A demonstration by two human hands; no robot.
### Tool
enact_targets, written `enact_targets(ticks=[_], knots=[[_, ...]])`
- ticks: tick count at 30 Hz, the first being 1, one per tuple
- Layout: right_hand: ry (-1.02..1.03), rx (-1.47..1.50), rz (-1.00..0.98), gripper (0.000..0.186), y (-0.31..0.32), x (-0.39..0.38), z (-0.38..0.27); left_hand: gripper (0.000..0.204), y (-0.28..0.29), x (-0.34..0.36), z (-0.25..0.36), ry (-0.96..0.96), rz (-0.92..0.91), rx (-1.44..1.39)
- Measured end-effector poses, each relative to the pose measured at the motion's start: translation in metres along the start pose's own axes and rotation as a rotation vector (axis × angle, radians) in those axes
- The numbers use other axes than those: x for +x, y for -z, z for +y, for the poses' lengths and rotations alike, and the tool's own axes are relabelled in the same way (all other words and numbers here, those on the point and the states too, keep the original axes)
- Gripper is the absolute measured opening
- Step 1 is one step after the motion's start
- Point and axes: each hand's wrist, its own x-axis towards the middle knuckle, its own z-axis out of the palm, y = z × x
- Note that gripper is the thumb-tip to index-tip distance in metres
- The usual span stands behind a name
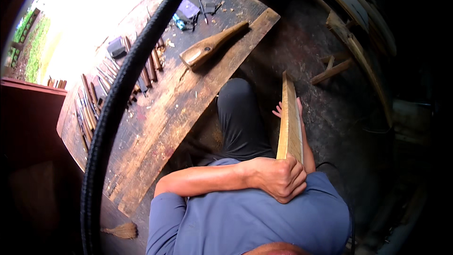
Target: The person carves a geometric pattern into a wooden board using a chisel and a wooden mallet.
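A long pale wooden board (289, 127) points away from my chest, to the right of my bent knee. My left hand (281, 179) reaches across my body, its fingers closed in a fist around the board's near end. Farther along, my right hand (299, 106) holds the board from behind and below. Its fingertips show past the left edge and part of the hand past the right edge; the palm is hidden. On the workbench (188, 97) to the left lies a carved brown wooden piece (212, 46), broad at one end and tapering at the other, touched by neither hand.
Several wooden-handled carving tools (87, 113) lie in rows on the bench among shavings, with a dark block (116, 47) nearby. A small brush (121, 230) is at lower left. Wooden pieces (351, 42) stand at the right. A black braided cable (127, 75) crosses the view.
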Motion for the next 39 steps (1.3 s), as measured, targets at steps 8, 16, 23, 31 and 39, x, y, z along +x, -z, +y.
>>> enact_targets(ticks=[8,16,23,31,39], knots=[[0.168,-0.048,0.062,0.054,-0.031,0.001,-0.042,0.023,-0.002,0.009,0.001,0.035,0.112,0.094],[0.296,-0.035,0.002,0.052,-0.075,0.004,-0.072,0.022,0.013,0.009,-0.007,-0.064,0.149,0.153],[-0.011,-0.101,0.251,0.065,-0.022,-0.003,-0.027,0.024,0.014,0.019,-0.003,0.093,0.133,0.114],[0.043,0.08,0.078,0.061,-0.031,0.006,-0.013,0.029,0.01,0.007,0.005,0.099,0.198,0.137],[-0.19,-0.067,-0.102,0.055,-0.028,0.03,-0.031,0.037,0.042,-0.013,0.015,0.187,0.133,0.146]])
